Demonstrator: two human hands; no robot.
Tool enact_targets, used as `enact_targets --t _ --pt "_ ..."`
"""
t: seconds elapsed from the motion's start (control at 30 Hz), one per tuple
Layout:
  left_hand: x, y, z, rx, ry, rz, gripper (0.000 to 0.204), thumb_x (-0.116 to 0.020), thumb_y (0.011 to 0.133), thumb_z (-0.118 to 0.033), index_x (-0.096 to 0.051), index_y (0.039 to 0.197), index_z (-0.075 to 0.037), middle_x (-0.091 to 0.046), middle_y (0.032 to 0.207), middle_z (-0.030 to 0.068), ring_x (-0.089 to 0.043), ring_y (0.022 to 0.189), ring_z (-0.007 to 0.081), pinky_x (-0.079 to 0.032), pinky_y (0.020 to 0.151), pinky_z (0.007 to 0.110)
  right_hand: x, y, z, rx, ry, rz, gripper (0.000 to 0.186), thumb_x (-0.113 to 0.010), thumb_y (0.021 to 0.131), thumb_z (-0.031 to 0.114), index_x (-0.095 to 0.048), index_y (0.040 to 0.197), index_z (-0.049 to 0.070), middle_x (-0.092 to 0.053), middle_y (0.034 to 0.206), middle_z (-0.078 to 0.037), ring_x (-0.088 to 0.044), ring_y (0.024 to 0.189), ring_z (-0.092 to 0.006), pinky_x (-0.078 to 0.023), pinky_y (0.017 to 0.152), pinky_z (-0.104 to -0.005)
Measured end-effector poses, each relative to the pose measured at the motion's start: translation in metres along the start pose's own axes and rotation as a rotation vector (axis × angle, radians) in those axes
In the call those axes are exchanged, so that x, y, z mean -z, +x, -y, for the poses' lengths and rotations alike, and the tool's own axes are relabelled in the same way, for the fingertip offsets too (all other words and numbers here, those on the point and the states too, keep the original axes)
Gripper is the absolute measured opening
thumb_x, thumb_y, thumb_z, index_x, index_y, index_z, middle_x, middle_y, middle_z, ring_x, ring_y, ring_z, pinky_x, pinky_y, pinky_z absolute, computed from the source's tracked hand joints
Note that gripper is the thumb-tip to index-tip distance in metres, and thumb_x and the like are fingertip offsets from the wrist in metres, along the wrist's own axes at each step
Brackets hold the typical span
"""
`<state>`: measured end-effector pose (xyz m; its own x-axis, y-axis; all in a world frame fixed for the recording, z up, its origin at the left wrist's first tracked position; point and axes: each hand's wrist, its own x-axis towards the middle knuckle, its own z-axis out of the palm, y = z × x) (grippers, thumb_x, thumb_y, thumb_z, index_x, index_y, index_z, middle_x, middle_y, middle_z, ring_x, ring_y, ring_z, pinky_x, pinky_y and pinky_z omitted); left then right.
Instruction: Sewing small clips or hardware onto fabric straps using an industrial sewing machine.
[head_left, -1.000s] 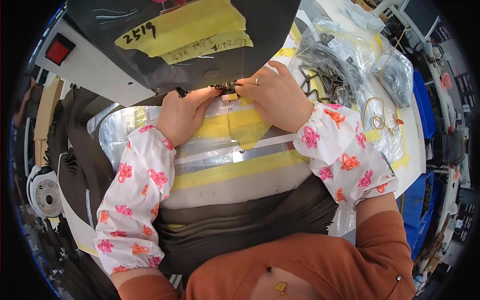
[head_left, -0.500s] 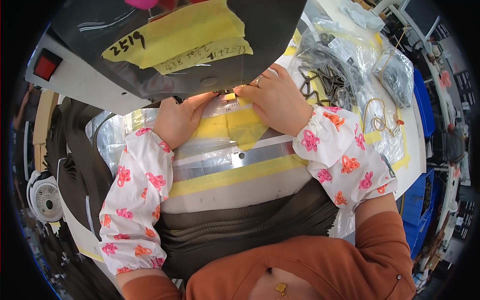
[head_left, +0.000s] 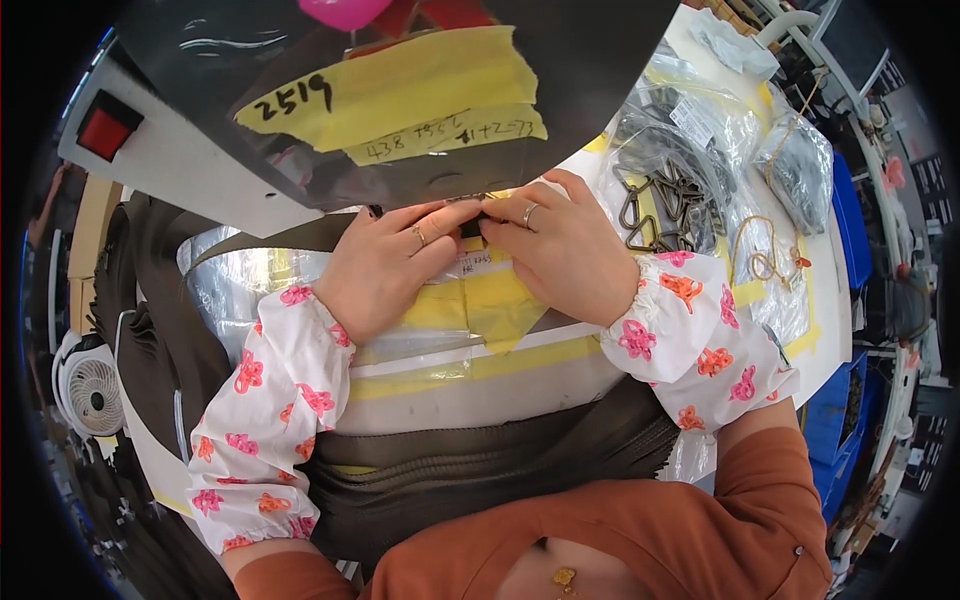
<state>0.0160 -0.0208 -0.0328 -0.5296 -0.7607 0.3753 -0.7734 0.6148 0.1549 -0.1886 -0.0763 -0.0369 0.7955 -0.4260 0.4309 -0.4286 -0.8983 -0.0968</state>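
Observation:
Both hands meet just below the front edge of a dark machine head [head_left: 400,180] with handwritten yellow tape on it. A dark brown webbing strap [head_left: 300,236] runs in from the left and passes under my left hand [head_left: 385,262], whose fingers are closed on it. My right hand [head_left: 565,240] pinches at the strap's short dark end, close against the left fingertips. The machine head hides the far fingertips and whatever lies beyond them. Yellow tape [head_left: 500,305] and clear plastic cover the work surface beneath both palms.
Dark webbing strips lie across my lap [head_left: 480,465] and hang in a heap [head_left: 160,320] at left. At right, a clear bag holds several metal triangular rings [head_left: 665,205]. Blue bins [head_left: 850,215] line the right edge. A white fan [head_left: 95,398] stands far left, below a red switch [head_left: 105,128].
The strap now stretches more visibly from the left to my left hand. My left hand has moved right, its fingers now bent over the dark strap near the right fingertips. The view has shifted slightly.

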Motion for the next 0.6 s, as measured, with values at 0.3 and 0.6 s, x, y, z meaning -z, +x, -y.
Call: enact_targets --t 0.3,0.6 --pt "-0.008 -0.007 0.007 0.039 0.058 0.021 0.009 -0.056 0.075 -0.01 -0.054 0.083 -0.013 -0.058 0.112 -0.0053 -0.054 0.105 0.0129 -0.037 0.059 0.033 -0.002 0.002 0.001 0.003 -0.005 -0.012 0.017 -0.056 0.072 0.01 -0.066 0.086 0.01 -0.063 0.097 0.002 -0.054 0.093 -0.0134 -0.032 0.097 -0.0451" --pt "-0.006 -0.007 0.011 0.053 -0.03 -0.014 0.021 -0.062 0.069 0.001 -0.064 0.088 -0.008 -0.063 0.101 0.0026 -0.062 0.09 0.0226 -0.052 0.064 0.03 -0.003 0.003 -0.002 -0.011 -0.016 -0.027 0.016 -0.056 0.072 0.01 -0.066 0.084 0.01 -0.062 0.098 0.005 -0.05 0.103 -0.0166 -0.03 0.098 -0.0468"
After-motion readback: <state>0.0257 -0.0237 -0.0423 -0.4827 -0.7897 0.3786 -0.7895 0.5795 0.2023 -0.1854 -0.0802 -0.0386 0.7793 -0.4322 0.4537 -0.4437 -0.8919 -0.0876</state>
